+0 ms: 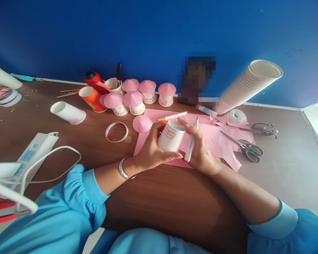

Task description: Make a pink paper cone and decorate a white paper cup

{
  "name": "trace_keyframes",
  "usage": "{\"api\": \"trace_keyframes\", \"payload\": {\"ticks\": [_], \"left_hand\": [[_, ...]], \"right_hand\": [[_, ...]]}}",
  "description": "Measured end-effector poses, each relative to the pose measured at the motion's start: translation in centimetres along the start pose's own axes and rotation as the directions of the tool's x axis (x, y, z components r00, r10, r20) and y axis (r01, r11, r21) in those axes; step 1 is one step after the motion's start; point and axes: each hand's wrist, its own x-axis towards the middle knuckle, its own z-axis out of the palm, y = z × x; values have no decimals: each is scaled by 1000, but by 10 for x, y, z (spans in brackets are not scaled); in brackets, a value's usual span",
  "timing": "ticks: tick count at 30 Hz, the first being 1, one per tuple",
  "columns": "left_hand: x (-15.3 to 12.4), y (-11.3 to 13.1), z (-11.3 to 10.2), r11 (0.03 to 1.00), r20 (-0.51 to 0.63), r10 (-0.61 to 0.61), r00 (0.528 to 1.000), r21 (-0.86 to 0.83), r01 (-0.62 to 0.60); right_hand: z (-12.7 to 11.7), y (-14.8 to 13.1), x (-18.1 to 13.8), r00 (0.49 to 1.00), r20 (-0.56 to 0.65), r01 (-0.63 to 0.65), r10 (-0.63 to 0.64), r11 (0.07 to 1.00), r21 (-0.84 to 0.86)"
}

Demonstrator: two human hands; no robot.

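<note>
My left hand [149, 150] is wrapped round an upturned white paper cup [171, 135] with an orange window drawn on its side. My right hand [200, 148] grips a white marker [190, 144] between its fingers, the marker lying along the hand, and its fingertips touch the cup's top edge. Both hands hover over pink paper [214, 139] spread on the wooden table [159, 197]. A loose pink paper cone [142, 123] lies just left of the cup.
Several cup houses with pink cone roofs [134, 102] stand at the back by an orange cup [92, 98]. A stack of paper cups [247, 86] lies right. Scissors [243, 146], a second marker [172, 116], a cut ring [116, 132], a lying cup [68, 113] and a power strip [34, 151] surround the hands.
</note>
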Motion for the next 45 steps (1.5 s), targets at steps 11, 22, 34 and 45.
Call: {"api": "trace_keyframes", "payload": {"ticks": [11, 22, 34, 45], "left_hand": [[5, 5, -1, 931, -60, 108, 992, 356, -79], [9, -7, -3, 765, -72, 269, 960, 622, -168], [6, -6, -3, 605, 54, 345, 937, 751, -265], [5, -5, -3, 586, 91, 360, 928, 752, -301]], "right_hand": [[-3, 1, -2, 999, 28, -13, 16, 996, -92], [-15, -53, 3, 940, 77, 341, -333, 901, -267], [-10, -48, 2, 961, 46, 272, -272, 900, -340], [-11, -47, 3, 969, 68, 245, -237, 896, -370]]}}
